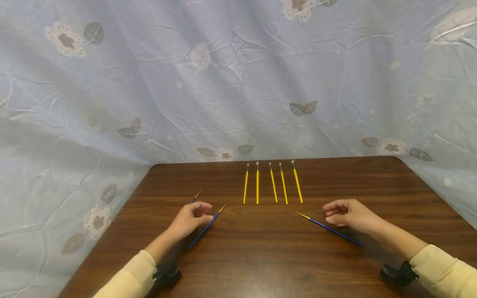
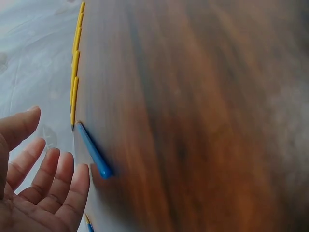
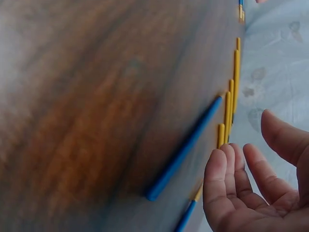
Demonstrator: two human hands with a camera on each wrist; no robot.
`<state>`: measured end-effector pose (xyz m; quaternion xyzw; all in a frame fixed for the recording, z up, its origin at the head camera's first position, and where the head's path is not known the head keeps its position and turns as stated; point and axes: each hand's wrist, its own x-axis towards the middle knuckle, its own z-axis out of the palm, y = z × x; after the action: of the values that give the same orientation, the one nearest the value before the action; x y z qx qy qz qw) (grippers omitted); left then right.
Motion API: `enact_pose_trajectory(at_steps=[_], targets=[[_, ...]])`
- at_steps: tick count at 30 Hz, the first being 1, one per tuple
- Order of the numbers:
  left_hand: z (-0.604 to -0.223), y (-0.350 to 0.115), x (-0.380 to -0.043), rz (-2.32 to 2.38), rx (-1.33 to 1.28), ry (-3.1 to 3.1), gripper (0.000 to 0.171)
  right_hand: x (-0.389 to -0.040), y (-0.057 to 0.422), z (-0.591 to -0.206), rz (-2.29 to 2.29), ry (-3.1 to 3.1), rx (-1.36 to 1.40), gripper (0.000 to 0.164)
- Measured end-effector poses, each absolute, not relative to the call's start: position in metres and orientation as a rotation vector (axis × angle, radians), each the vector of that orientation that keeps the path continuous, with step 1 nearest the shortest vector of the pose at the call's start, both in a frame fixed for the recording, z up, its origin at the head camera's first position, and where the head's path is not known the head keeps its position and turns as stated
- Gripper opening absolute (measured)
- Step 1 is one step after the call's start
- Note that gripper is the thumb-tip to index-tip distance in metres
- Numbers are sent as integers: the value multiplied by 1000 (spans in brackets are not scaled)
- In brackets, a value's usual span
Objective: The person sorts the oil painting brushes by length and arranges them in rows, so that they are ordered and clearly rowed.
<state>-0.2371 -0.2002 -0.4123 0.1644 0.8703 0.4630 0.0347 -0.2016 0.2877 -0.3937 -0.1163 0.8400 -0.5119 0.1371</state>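
Note:
My left hand [image 1: 191, 219] hovers with loosely bent fingers beside a thin blue paintbrush [image 1: 204, 232], its thumb overlapping the handle in the head view. A second blue paintbrush [image 1: 196, 196] lies beyond that hand, mostly hidden by it. On the other side, my right hand [image 1: 352, 215] holds nothing, fingers relaxed, just past another blue paintbrush [image 1: 335, 232] that points toward the middle. The right wrist view shows one more blue paintbrush [image 3: 187, 215] below the fingers, covered by the hand in the head view. Between the hands and farther back lie several yellow paintbrushes [image 1: 257, 186], bristles away from me.
Everything lies on a dark brown wooden table [image 1: 261, 256]. A pale floral cloth [image 1: 238, 91] hangs behind and along the sides of it. Black wrist devices [image 1: 167, 276] sit by both cream sleeves [image 1: 130, 275].

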Motion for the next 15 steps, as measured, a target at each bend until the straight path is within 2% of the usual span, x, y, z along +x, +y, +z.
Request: enact_pose_trajectory(at_steps=[15], targets=[[-415,-202,-237,1420,422,2628,37,-200,285,-402,-1480,2340,-372,45]])
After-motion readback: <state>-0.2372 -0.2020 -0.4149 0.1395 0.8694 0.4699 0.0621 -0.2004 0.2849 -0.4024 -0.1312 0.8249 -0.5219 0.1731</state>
